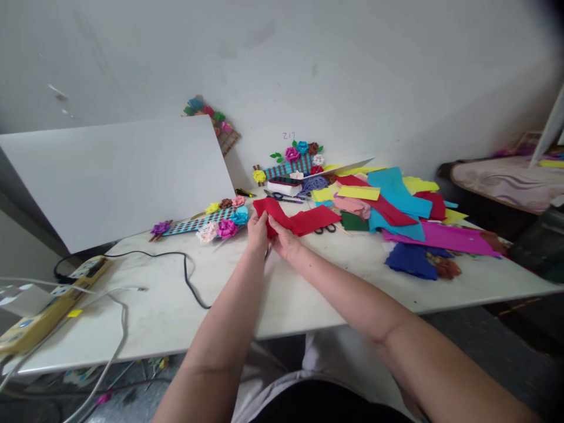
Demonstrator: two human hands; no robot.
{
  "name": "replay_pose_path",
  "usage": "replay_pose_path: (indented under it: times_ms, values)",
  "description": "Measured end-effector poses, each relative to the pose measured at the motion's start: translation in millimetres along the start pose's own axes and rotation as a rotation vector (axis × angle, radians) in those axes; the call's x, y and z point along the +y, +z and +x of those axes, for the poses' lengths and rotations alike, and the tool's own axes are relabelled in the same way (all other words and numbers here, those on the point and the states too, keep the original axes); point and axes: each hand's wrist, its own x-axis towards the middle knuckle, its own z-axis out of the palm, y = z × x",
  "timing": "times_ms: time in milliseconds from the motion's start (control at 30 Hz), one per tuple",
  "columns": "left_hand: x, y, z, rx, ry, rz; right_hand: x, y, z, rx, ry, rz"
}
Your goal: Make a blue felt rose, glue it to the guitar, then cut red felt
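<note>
A strip of red crepe paper is held over the middle of the table, bent near its left end, with its long end stretching to the right. My left hand is closed on the paper's left part. Close beside it, my right hand pinches the same strip, fingers partly hidden beneath it. Under the strip's right end, the dark handles of scissors show. A woven blue and brown panel with paper flowers lies left of my hands.
Crumpled coloured paper is heaped on the right. Behind my hands are a phone on a white box, a second flowered panel and a yellow cutter. A power strip with cables lies left; a white board leans on the wall.
</note>
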Motion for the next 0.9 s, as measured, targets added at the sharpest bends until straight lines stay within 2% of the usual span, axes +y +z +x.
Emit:
replay_pose_path:
  times_ms: [167,300,533,667,900]
  values:
    - [0,8.9,-5,0.042,-0.001,-0.017,-1,-5,6,0.113,-0.042,-0.011]
    - [-2,10.7,-4,0.068,0.009,-0.032,-2,-10,11,0.151,-0.056,-0.025]
    - [-2,10.7,-2,0.102,-0.023,-0.061,-10,-11,12,0.071,-0.088,-0.019]
    - [-1,11.6,-2,0.085,-0.032,-0.109,-15,-10,12,0.106,-0.112,-0.004]
    - [-2,10.5,0,0.14,-0.069,-0.095,-20,-14,19,0.149,-0.167,0.015]
